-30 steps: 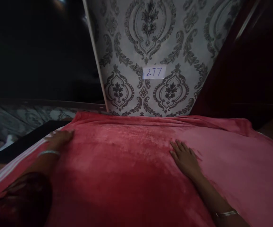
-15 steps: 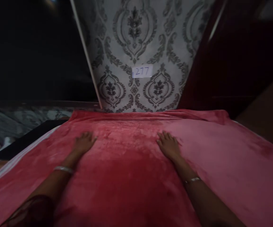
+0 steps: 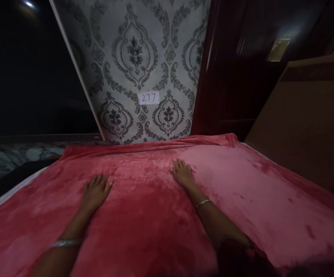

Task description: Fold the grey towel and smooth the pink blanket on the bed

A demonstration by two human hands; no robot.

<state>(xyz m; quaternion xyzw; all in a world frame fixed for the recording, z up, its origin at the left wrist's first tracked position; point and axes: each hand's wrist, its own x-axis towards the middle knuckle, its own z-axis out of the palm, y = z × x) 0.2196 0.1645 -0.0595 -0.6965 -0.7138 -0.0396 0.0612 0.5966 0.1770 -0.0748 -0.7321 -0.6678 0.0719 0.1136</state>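
Note:
A red and pink plush blanket point(image 3: 143, 215) is spread wide in front of me, with a folded or bunched strip along its far edge. My left hand point(image 3: 95, 192) lies palm down on its left part, fingers spread and holding nothing. Farther to the right, my right hand point(image 3: 182, 172) rests flat where the red meets a paler pink area, its fingers apart. Each wrist wears a silvery bangle. What lies under the blanket is hidden, apart from a whitish edge at the left side.
Patterned grey wallpaper point(image 3: 135, 54) with a paper label point(image 3: 148, 97) reading 277 rises behind the blanket. A large dark screen-like panel point(image 3: 34, 77) stands at left. At right are a glossy dark red panel point(image 3: 227, 77) and a brown board or box point(image 3: 308, 115).
The view has turned to the right, bringing more of the brown board in. My left hand sits nearer to me on the blanket; both hands stay flat.

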